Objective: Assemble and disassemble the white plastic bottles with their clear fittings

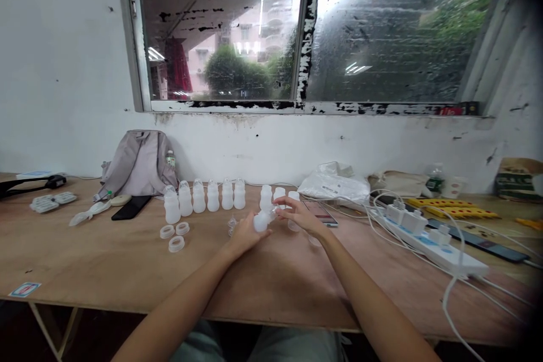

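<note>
My left hand (245, 236) is wrapped round a white baby bottle (260, 222), tilted with its top toward the upper right. At that top, the fingers of my right hand (297, 215) are closed on a small clear part (272, 211); whether it is a nipple or a cap I cannot tell. Clear nipples (232, 225) lie just left of my left hand. Behind my hands stand bottles without caps (266, 197). Below my right hand are clear dome caps (293, 225). To the left, several capped bottles (199, 197) form a row, with three white collar rings (176, 244) before them.
A backpack (139, 161), a black phone (131, 207) and a plastic bag (91, 212) lie at the left. Behind on the right are a white bag (335, 182) and another phone (322, 213). A power strip (432, 243) with loose cables covers the right side, near yellow strips (453, 208).
</note>
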`<action>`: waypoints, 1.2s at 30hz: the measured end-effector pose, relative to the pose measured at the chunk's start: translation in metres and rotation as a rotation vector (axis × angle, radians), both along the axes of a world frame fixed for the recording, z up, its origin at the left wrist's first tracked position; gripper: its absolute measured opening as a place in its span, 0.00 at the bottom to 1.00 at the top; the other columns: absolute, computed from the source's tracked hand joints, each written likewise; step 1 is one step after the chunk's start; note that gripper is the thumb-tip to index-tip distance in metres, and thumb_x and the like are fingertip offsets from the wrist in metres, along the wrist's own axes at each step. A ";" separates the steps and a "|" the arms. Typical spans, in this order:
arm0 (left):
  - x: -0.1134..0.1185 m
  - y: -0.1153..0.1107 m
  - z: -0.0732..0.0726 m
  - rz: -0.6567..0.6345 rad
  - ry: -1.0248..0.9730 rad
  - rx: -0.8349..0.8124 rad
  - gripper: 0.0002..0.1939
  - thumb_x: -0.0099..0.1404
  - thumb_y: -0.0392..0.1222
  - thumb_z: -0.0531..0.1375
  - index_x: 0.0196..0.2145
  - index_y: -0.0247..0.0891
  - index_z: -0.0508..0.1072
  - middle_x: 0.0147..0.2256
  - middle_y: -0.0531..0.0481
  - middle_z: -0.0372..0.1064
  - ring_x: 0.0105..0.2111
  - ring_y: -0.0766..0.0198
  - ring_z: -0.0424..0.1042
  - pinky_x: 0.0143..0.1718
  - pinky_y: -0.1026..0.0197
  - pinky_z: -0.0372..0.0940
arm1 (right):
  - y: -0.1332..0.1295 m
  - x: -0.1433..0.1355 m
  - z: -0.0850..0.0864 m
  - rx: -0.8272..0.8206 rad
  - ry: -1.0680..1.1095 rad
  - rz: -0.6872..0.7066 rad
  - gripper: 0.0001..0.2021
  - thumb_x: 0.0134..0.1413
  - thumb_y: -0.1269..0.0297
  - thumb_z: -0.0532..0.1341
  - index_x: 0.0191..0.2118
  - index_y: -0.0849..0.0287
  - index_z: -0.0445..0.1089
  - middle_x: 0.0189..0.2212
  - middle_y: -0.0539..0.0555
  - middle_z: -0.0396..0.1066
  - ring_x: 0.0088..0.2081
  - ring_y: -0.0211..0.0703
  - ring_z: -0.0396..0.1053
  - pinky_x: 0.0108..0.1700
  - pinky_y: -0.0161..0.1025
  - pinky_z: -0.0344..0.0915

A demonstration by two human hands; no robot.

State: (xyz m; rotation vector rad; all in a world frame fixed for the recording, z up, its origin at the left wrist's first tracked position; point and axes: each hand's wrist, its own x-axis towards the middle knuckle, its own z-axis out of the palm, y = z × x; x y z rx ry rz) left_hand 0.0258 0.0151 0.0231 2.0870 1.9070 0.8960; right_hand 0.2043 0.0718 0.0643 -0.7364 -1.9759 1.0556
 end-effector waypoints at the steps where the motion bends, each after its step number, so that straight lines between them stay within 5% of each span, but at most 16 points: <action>1: 0.000 0.000 -0.001 0.008 0.013 0.002 0.30 0.50 0.59 0.57 0.47 0.39 0.60 0.40 0.45 0.69 0.41 0.53 0.68 0.34 0.60 0.60 | 0.000 -0.001 0.000 0.010 0.019 -0.009 0.17 0.42 0.57 0.61 0.40 0.58 0.66 0.43 0.55 0.64 0.34 0.39 0.67 0.38 0.40 0.66; 9: 0.001 0.001 -0.003 0.006 0.096 0.025 0.29 0.51 0.61 0.56 0.43 0.38 0.63 0.37 0.45 0.71 0.39 0.53 0.69 0.34 0.60 0.61 | -0.007 -0.002 0.006 -0.021 0.105 0.063 0.20 0.38 0.57 0.64 0.41 0.57 0.68 0.42 0.56 0.67 0.42 0.44 0.66 0.48 0.45 0.60; 24: 0.007 -0.002 -0.003 0.084 0.101 0.021 0.25 0.51 0.58 0.57 0.42 0.39 0.63 0.37 0.45 0.71 0.39 0.54 0.70 0.34 0.60 0.61 | 0.003 -0.013 -0.008 -0.052 0.138 -0.056 0.17 0.37 0.54 0.64 0.33 0.60 0.67 0.29 0.53 0.69 0.32 0.41 0.68 0.38 0.42 0.66; 36: 0.010 -0.001 -0.012 0.186 -0.007 0.091 0.22 0.53 0.56 0.57 0.40 0.39 0.62 0.35 0.45 0.70 0.37 0.54 0.70 0.32 0.60 0.60 | -0.002 -0.025 0.004 0.116 -0.013 -0.067 0.16 0.38 0.54 0.63 0.30 0.62 0.66 0.25 0.51 0.66 0.25 0.38 0.63 0.27 0.37 0.63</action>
